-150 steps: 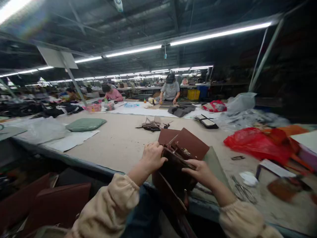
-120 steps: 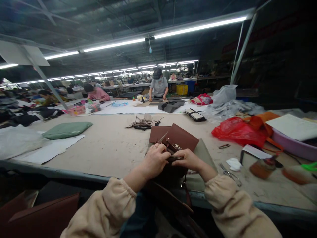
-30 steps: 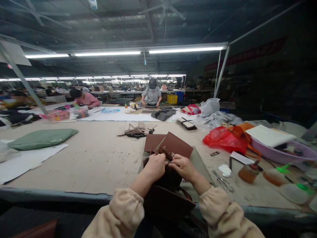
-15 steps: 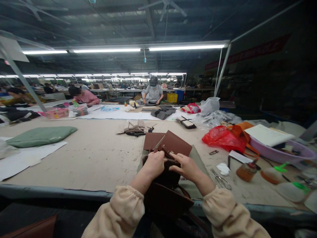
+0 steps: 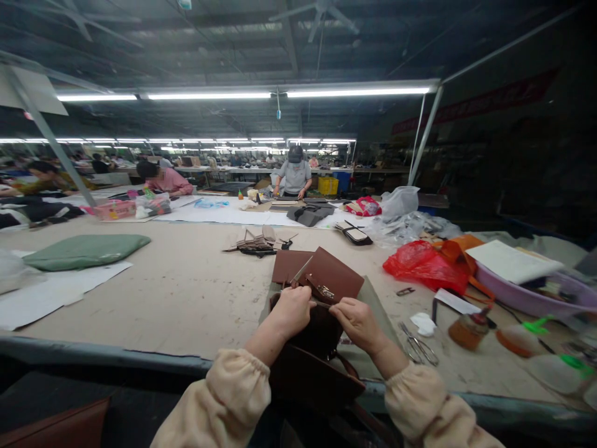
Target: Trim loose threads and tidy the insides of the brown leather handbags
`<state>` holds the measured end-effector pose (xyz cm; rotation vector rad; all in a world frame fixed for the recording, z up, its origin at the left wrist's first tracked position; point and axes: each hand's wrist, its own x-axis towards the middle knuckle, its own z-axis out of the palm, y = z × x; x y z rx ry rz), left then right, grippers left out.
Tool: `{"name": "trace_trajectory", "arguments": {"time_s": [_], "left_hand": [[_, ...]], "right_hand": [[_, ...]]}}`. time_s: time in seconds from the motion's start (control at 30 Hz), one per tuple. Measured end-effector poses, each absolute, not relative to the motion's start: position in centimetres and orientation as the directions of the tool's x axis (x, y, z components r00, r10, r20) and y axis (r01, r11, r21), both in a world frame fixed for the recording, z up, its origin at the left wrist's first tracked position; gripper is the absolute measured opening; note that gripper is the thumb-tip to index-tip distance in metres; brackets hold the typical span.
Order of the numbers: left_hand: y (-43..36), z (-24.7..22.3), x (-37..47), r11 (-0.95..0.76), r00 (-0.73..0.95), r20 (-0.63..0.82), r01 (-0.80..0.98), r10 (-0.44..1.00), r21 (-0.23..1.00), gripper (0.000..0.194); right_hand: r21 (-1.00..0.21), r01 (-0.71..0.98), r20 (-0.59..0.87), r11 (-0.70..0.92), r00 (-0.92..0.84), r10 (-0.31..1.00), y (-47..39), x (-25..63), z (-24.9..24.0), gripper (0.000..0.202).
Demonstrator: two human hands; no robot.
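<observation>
A dark brown leather bag stands at the table's front edge, its dark opening facing up. My left hand is closed on the left part of the bag's upper edge. A thin, pale, pointed piece sticks up just beyond its fingers; I cannot tell whether it is held. My right hand pinches the same edge further right, thumb and fingers together. Metal hardware shows on a brown strap beyond the hands. Behind them lie flat brown leather panels.
To the right lie scissors, a white scrap, a brown bottle, a red plastic bag and a purple basin. Scraps lie ahead, a green folded piece left. A co-worker stands across the table.
My right hand's fingers have closed from a spread pose into a pinch on the bag's edge, uncovering the metal hardware. My left hand stays in place. The view has shifted slightly.
</observation>
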<state>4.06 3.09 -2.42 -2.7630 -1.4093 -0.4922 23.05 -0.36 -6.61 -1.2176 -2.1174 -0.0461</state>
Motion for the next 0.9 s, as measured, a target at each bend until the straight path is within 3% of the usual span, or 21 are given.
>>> {"name": "trace_trajectory", "arguments": {"time_s": [0.13, 0.43, 0.6, 0.9], "left_hand": [[3.0, -2.3, 4.0, -0.593, 0.540, 0.286, 0.791, 0.792, 0.148, 0.008], [3.1, -2.3, 3.8, -0.600, 0.562, 0.233, 0.786, 0.794, 0.148, 0.009], [3.2, -2.4, 3.8, -0.605, 0.567, 0.232, 0.784, 0.790, 0.144, 0.009], [2.9, -2.5, 3.6, -0.639, 0.594, 0.253, 0.751, 0.764, 0.167, 0.010]], "right_hand": [[-0.274, 0.795, 0.585, 0.542, -0.310, 0.750, -0.5, 23.0, -6.8, 0.038], [-0.231, 0.787, 0.600, 0.572, -0.348, 0.720, 0.2, 21.8, -5.7, 0.020], [-0.213, 0.797, 0.627, 0.564, -0.331, 0.705, 0.7, 21.2, -6.6, 0.032], [-0.170, 0.826, 0.617, 0.538, -0.336, 0.711, -0.4, 21.0, -5.9, 0.035]]}}
